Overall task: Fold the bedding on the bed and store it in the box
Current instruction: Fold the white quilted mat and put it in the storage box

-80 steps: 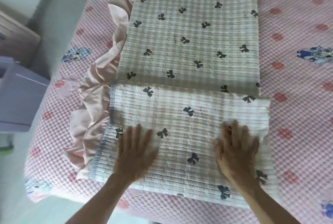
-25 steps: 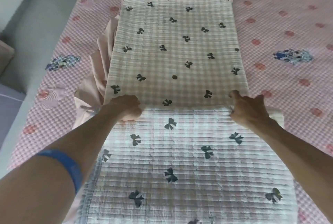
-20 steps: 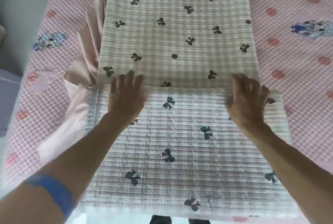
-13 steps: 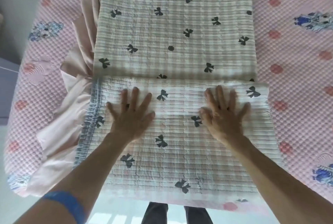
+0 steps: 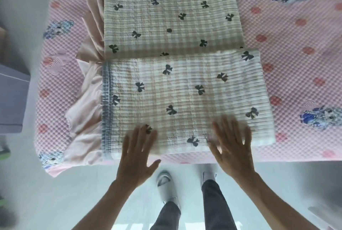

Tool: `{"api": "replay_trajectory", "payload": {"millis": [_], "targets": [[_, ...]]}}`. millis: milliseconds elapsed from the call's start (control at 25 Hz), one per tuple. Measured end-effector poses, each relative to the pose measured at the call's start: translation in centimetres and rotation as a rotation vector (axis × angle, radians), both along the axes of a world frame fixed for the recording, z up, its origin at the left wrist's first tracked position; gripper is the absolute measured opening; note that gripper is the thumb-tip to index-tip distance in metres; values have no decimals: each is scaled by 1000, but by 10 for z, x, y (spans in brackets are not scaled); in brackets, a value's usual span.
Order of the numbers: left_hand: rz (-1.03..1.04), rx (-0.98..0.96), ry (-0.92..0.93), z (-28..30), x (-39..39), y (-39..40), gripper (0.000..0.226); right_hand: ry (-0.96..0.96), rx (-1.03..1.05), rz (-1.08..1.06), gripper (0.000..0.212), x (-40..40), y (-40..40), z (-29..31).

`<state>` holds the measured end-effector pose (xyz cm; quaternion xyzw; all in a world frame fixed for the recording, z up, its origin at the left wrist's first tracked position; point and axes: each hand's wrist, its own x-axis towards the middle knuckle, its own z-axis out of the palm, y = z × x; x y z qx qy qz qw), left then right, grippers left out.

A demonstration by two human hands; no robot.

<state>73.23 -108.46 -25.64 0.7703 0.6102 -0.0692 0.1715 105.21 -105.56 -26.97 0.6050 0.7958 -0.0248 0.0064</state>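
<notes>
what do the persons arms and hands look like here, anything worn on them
Both forearms are bare, with no sleeves in view. The left hand and the right hand show no gloves, and no rings or watch can be made out, though both hands are motion-blurred. No wristband shows in this view. Below, dark trousers and a light slipper are worn.

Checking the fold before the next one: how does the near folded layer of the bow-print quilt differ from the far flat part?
The near folded layer lies on top, nearer the bed edge; the far flat part lies beneath it and runs out of view. The near layer looks whiter and reaches further right; the far part looks more beige. A grey stitched band shows only on the near layer. Both share black bows.
</notes>
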Motion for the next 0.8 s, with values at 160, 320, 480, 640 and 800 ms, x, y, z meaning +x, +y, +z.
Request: {"api": "replay_trajectory", "payload": {"millis": [160, 320, 480, 640, 800], "targets": [[52, 108, 172, -9, 4, -1, 103, -217, -7, -25, 95, 16, -18, -3], [80, 295, 247, -28, 7, 19, 93, -273, 41, -45, 92, 19, 11, -14], [113, 334, 102, -10, 0, 15, 101, -152, 118, -39, 95, 19, 5, 5], [109, 272, 50, 30, 8, -63, 105, -145, -8, -95, 105, 20, -73, 42], [138, -72, 112, 100, 25, -166, 117, -191, -385, -92, 103, 29, -177, 104]]}}
